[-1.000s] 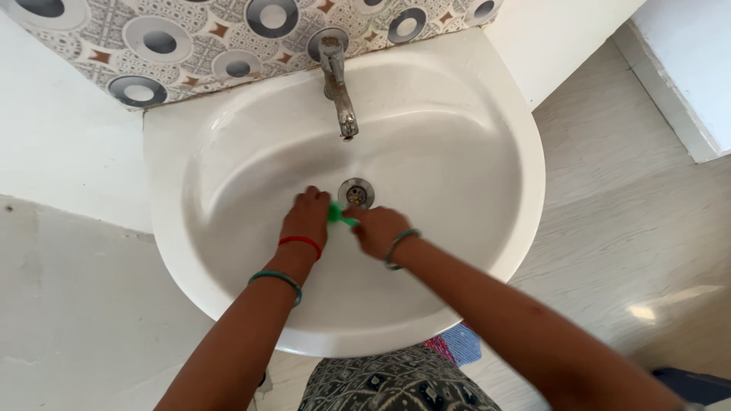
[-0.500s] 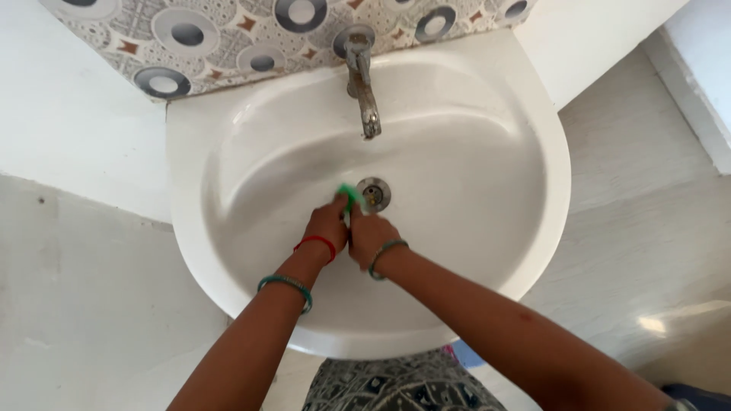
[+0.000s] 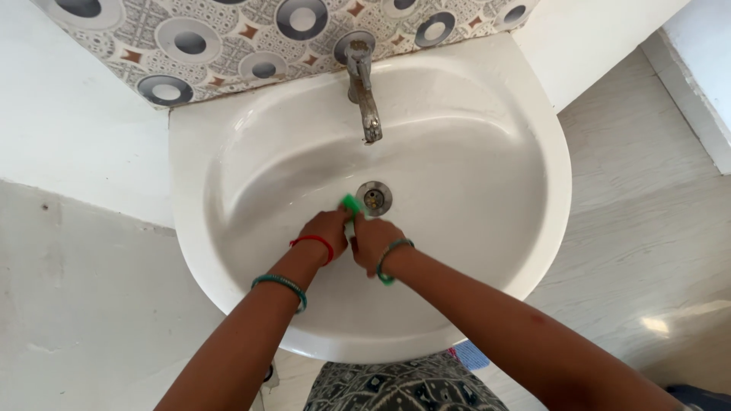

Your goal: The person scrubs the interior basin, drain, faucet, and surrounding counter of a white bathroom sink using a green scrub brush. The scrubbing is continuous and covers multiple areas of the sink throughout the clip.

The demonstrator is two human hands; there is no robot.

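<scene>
Since the earlier frame both hands have slid a little lower in the picture, away from the drain, and the green brush (image 3: 351, 204) now pokes out above the knuckles with more of its tip showing, just left of the drain (image 3: 375, 198) and near the middle of the frame. Its green end also peeks out below the right hand at the wrist. The left hand (image 3: 327, 230) and the right hand (image 3: 375, 240) are pressed side by side, fingers curled in, both clenched around the brush between them. They sit low in the bowl of the white sink (image 3: 487, 160), on its near slope. As far as the bowl shows, the porcelain looks pale and mostly free of marks, with a faint grey streak on the left wall; whether the scrubbing is nearly finished I cannot tell, but the work seems to be under way around the drain, and the far walls and rim look untouched by the hands at this moment. No water runs from the metal tap (image 3: 364, 87) at the top centre. Behind it, along the upper edge, runs a patterned tile strip (image 3: 228, 38) with round motifs. A pale floor (image 3: 647, 198) fills the right side
</scene>
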